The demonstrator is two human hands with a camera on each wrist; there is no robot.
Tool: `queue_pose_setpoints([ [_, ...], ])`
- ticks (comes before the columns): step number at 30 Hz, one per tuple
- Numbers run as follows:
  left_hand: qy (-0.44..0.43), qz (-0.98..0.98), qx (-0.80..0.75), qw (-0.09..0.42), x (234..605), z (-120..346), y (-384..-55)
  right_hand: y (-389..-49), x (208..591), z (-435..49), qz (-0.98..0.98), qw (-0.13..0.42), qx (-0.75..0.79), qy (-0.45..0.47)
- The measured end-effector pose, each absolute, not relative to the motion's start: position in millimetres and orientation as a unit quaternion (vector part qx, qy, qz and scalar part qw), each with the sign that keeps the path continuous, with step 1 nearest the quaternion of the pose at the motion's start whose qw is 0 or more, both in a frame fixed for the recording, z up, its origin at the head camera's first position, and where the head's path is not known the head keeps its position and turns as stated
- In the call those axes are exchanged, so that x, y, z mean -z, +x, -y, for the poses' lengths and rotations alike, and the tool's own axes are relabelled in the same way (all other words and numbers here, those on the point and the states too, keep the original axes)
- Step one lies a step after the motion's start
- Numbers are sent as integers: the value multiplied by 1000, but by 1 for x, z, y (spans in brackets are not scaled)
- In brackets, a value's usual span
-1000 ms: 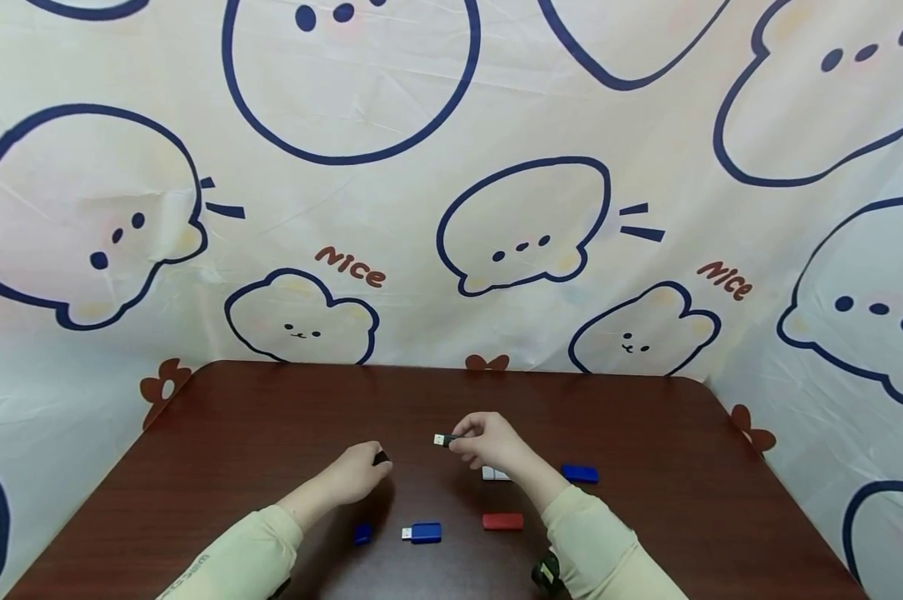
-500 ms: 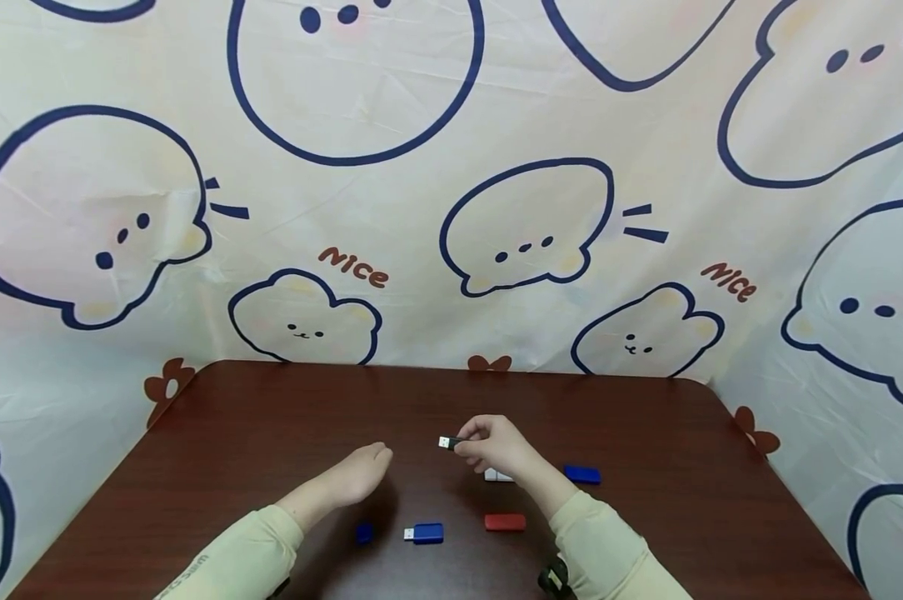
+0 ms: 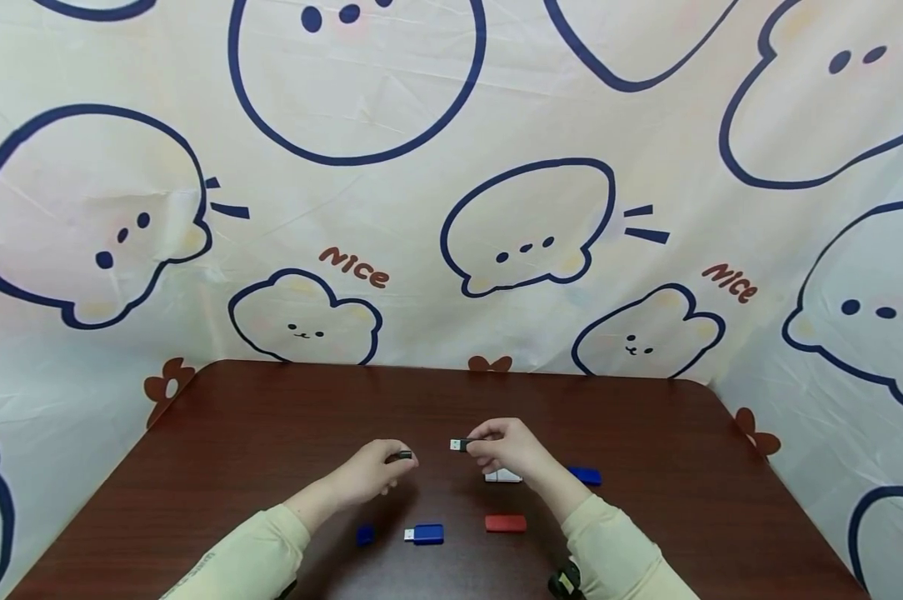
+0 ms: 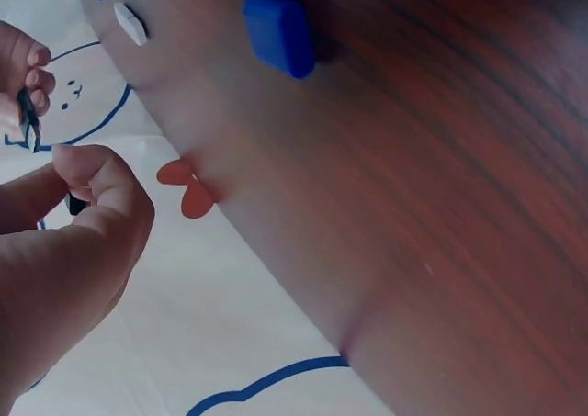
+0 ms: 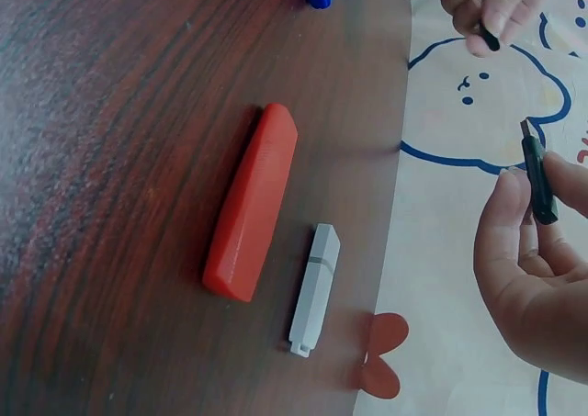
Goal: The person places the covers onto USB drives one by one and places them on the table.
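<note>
My left hand pinches a small black USB stick cap above the table's middle. To its right, my right hand holds a black USB stick between thumb and fingers, its bare metal plug pointing left toward the cap. A gap separates cap and plug. Below the hands lie a blue USB stick, its plug showing, and a small blue cap left of it. Part of the black cap is hidden by the left fingers.
A red USB stick lies right of the uncapped blue one. Under the right hand is a white USB stick; another blue stick lies beyond the right wrist. A patterned cloth hangs behind the brown table.
The left hand has shifted right and turned, bringing the black cap back into sight after it was hidden. The right hand has moved slightly right with the black USB stick.
</note>
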State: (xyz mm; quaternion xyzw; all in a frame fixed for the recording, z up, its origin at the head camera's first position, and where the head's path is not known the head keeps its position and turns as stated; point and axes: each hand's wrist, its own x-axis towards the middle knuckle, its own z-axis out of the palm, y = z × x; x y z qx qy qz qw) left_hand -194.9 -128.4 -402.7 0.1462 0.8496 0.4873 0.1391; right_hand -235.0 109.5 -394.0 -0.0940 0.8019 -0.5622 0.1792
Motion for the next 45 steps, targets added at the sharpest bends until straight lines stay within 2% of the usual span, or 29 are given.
queue_pose_setpoints([
  [12, 57, -806, -567, 162, 399, 107, -189, -233, 396, -112, -792, 185, 575, -88],
  [19, 78, -803, -562, 179, 398, 107, -190, -232, 397, -111, -795, 185, 571, -92],
  [28, 42, -811, -567, 138, 399, 107, -192, -231, 397, -117, -800, 184, 566, -79],
  [45, 39, -776, -610, 156, 396, 94, -192, -226, 398, -126, -781, 169, 598, -60],
])
